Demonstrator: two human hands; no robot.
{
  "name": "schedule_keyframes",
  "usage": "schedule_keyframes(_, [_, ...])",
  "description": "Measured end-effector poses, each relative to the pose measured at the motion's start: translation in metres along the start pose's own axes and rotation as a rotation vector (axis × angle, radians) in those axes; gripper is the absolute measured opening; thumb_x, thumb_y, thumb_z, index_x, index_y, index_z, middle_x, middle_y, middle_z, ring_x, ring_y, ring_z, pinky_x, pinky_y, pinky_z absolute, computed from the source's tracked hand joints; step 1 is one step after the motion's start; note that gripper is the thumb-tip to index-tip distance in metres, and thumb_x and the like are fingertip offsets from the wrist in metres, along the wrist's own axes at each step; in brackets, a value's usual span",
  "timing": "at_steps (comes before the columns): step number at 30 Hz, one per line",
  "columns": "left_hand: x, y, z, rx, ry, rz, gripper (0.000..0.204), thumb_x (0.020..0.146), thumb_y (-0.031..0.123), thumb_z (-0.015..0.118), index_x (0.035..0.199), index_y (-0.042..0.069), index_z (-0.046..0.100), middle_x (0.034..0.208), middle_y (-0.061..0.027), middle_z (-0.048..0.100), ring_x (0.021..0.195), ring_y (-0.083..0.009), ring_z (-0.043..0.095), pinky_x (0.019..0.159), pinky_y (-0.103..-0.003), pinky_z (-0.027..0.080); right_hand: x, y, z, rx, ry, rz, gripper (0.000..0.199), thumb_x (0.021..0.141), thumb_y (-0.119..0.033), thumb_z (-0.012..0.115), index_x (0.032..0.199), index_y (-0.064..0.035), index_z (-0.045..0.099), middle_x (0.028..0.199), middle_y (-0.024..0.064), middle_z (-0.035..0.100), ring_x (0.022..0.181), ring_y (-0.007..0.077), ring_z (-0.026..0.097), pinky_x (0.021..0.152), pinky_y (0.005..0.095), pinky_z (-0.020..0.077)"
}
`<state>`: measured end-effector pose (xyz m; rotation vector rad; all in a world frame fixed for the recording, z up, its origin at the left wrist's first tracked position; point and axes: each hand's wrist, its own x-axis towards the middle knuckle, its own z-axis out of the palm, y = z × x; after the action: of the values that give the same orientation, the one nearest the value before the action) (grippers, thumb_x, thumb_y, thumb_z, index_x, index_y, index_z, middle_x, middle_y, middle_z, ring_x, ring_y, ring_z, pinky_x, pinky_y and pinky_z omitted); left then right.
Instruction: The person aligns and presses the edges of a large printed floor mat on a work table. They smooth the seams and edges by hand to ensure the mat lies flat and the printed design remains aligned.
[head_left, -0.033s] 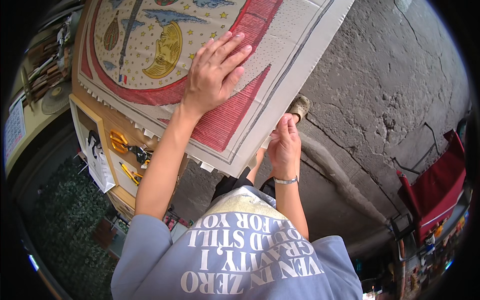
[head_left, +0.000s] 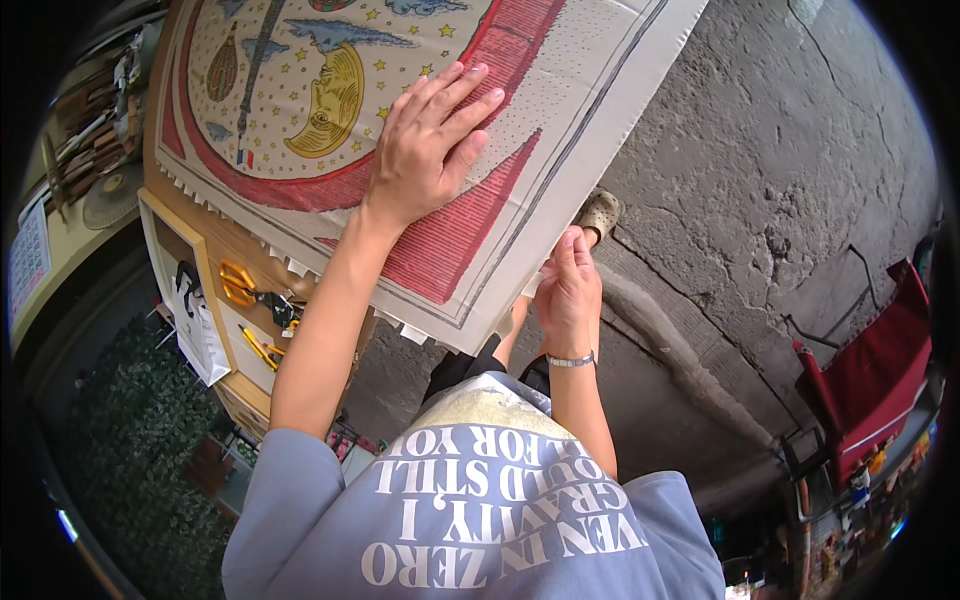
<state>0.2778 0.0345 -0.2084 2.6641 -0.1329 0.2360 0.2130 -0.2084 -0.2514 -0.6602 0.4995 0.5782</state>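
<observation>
A printed cloth [head_left: 480, 235] with a yellow crescent moon, stars, blue clouds and red bands is spread over a wooden table and hangs past its near and right edges. My left hand [head_left: 422, 150] lies flat on it, palm down with fingers stretched, over the red band right of the moon. At the cloth's right edge, my right hand [head_left: 568, 295] is closed in a pinch, thumb against forefinger, and some of its fingers pass beside or under the edge. What the pinch holds is too small to make out.
Left of the cloth, orange-handled scissors [head_left: 238, 284] and a yellow cutter [head_left: 262, 347] lie by a wooden frame [head_left: 205, 295]. A round fan grille [head_left: 112, 200] is further left. A red folding chair [head_left: 870, 375] stands at right on cracked concrete floor [head_left: 760, 170]. A beige clog [head_left: 601, 213] shows near my right hand.
</observation>
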Motion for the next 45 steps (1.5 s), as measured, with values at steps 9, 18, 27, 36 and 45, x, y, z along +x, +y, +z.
schedule_keyframes(9, [0.0,-0.002,0.005,0.01,0.031,-0.037,0.036,0.102,0.031,0.059,0.137,0.023,0.067,0.15,0.0001,0.058,0.143,-0.0228,0.048,0.121,-0.048,0.034,0.006,0.016,-0.004,0.326,0.017,0.331,0.027,0.103,-0.024,0.063,0.125,-0.007,0.06,0.117,0.0055,0.07,0.111,0.0182,0.069,0.093,0.0373,0.0602])
schedule_keyframes(18, [-0.013,-0.011,-0.019,-0.045,0.035,-0.058,0.036,0.102,0.028,0.059,0.137,0.023,0.066,0.151,-0.0005,0.057,0.144,-0.023,0.048,0.12,-0.048,0.035,0.013,0.034,-0.011,0.191,-0.12,0.48,0.029,0.1,-0.017,0.059,0.124,-0.0017,0.066,0.12,0.0122,0.072,0.108,0.0254,0.071,0.089,0.0409,0.0592])
schedule_keyframes(27, [-0.03,-0.017,-0.056,-0.044,0.039,-0.058,0.035,0.102,0.026,0.059,0.136,0.021,0.067,0.149,-0.0012,0.059,0.142,-0.0231,0.05,0.119,-0.048,0.037,-0.041,0.004,0.046,-0.297,-0.066,0.063,0.028,0.11,-0.03,0.054,0.111,-0.0046,0.068,0.105,0.003,0.071,0.097,0.0147,0.064,0.089,0.0329,0.0498])
schedule_keyframes(36, [-0.029,-0.011,-0.057,-0.077,0.073,-0.053,0.036,0.1,0.023,0.059,0.135,0.02,0.066,0.149,-0.0016,0.059,0.142,-0.0232,0.05,0.119,-0.048,0.037,-0.051,-0.001,0.041,-0.404,-0.106,0.081,0.031,0.111,-0.027,0.05,0.115,-0.002,0.069,0.113,0.0041,0.072,0.105,0.0144,0.063,0.097,0.0331,0.0474])
schedule_keyframes(45, [-0.025,0.025,-0.101,-0.059,0.085,-0.038,0.041,0.1,0.023,0.058,0.14,0.019,0.062,0.15,-0.0051,0.057,0.142,-0.0254,0.048,0.119,-0.049,0.036,-0.092,-0.065,-0.005,-0.872,0.042,0.209,0.045,0.111,-0.038,0.05,0.128,0.0003,0.068,0.117,0.0058,0.072,0.101,0.0146,0.065,0.092,0.0296,0.0503])
